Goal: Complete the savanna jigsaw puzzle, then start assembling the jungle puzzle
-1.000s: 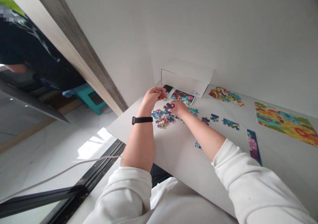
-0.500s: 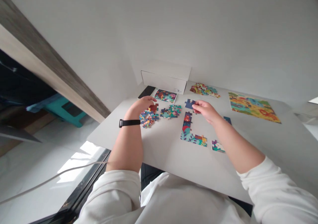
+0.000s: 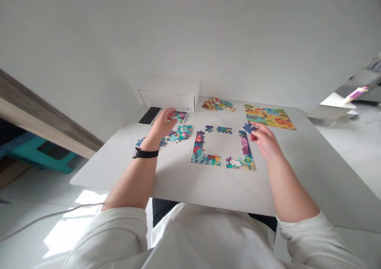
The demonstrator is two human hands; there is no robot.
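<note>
My right hand (image 3: 263, 137) pinches a dark blue puzzle piece (image 3: 249, 128) above the upper end of the frame's purple right side (image 3: 245, 144). The partly joined frame also has a left and lower strip (image 3: 198, 149), a lower right part with a white animal (image 3: 235, 163), and two separate dark blue bits along the top, a small piece (image 3: 208, 128) and a longer one (image 3: 224, 130). Over the picture card (image 3: 181, 117) hovers my left hand (image 3: 163, 124), fingers bent and apart, with nothing visible in them. Loose pieces (image 3: 181, 133) lie beside it, partly hidden by the hand and wrist.
A white box (image 3: 169, 96) stands against the wall, with a phone (image 3: 150, 115) in front of it. Behind the frame is another heap of pieces (image 3: 218, 104). A yellow animal picture (image 3: 269, 116) lies at the back right of the white table (image 3: 178, 181).
The view has swung right. My right hand has carried the dark blue piece from the frame's upper left to its upper right. My left hand has moved from the loose pieces to the picture card.
</note>
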